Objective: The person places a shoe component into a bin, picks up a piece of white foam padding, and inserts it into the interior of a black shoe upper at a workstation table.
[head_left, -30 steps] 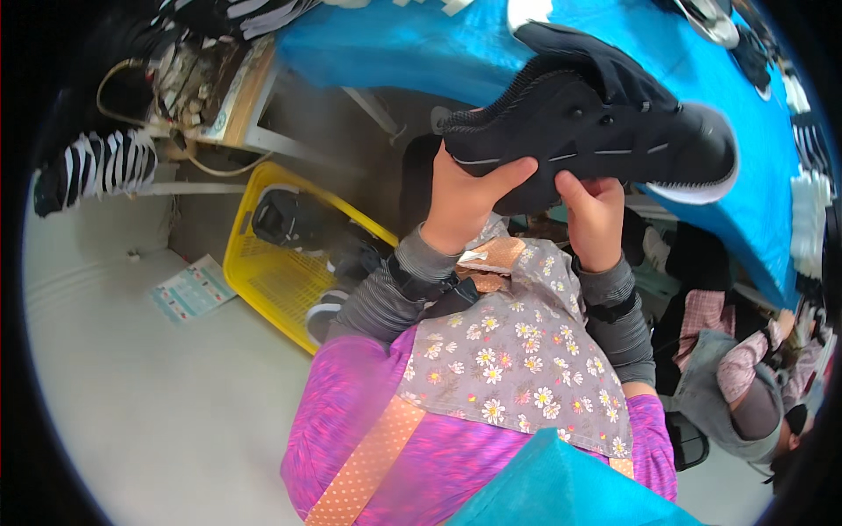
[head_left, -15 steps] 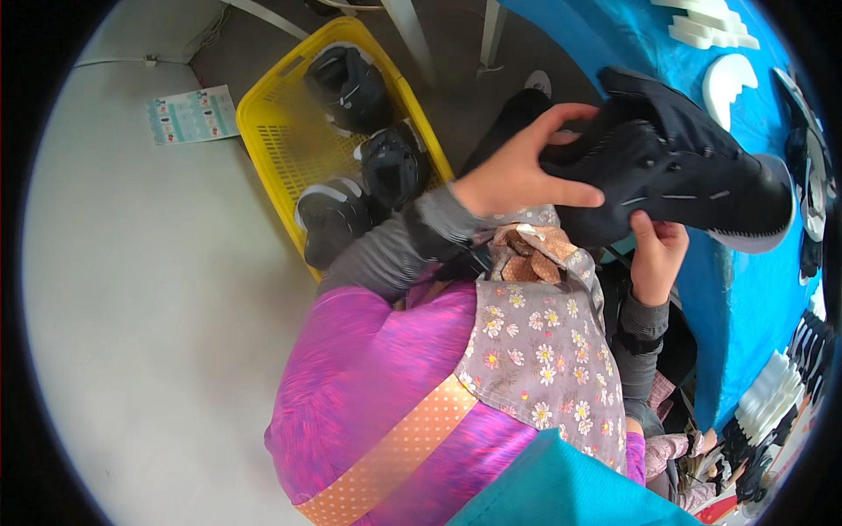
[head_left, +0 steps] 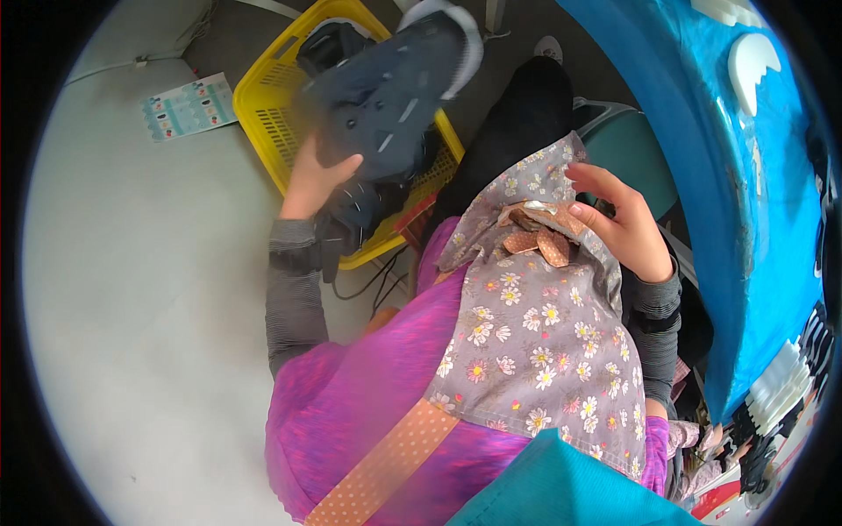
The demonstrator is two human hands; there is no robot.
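Note:
My left hand [head_left: 317, 180] grips a black shoe [head_left: 381, 110] with a pale toe edge and short white stitch marks. Slightly smeared by motion, the shoe hangs over a yellow plastic basket [head_left: 254, 103], its toe pointing away to the upper right. Inside the basket, another dark shoe [head_left: 326, 46] shows at the far end, and more dark shoe parts [head_left: 355, 215] lie at the near end, partly covered by the held shoe and my hand. My right hand [head_left: 627, 223] is empty, fingers apart and curved, above the flowered apron [head_left: 535, 324] on my lap.
A table with a blue cover [head_left: 763, 237] curves along the right, bearing a white curved piece [head_left: 750, 74] and stacked white pieces [head_left: 779, 386]. A teal seat [head_left: 627, 153] stands below its edge. A printed leaflet [head_left: 189, 107] is at the left; dark cables [head_left: 381, 285] run beside the basket.
The shoe has swung from the table's edge at the right to above the basket at the left, carried by my left hand. My right hand has let go and drawn back towards my lap.

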